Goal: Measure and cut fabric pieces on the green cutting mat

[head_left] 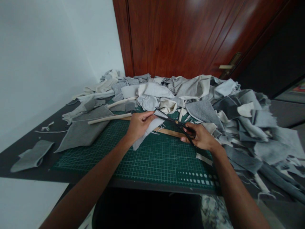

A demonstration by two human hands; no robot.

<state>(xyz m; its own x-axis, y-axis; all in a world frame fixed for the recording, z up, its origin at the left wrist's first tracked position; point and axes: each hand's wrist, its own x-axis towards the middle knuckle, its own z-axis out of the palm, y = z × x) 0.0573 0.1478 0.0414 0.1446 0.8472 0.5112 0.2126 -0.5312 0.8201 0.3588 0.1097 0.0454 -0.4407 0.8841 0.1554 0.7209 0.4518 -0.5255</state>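
While pinching pale fabric (151, 128), gripping black scissors (176, 122)

Holding the fabric in a thumb-and-finger pinch of the left hand (140, 125), the scissors clasped in the right hand (201, 136). Hung over the green cutting mat (154, 167), nearer the left hand, slanting lengthwise from lower left to upper right. Pointing blades (168, 118) leftward across its upper end; perhaps touching, though too blurred to tell. Looking thin, narrow, whitish grey, plain.

Scissors (177, 122), pinched pale cloth (148, 132), green mat (152, 165)
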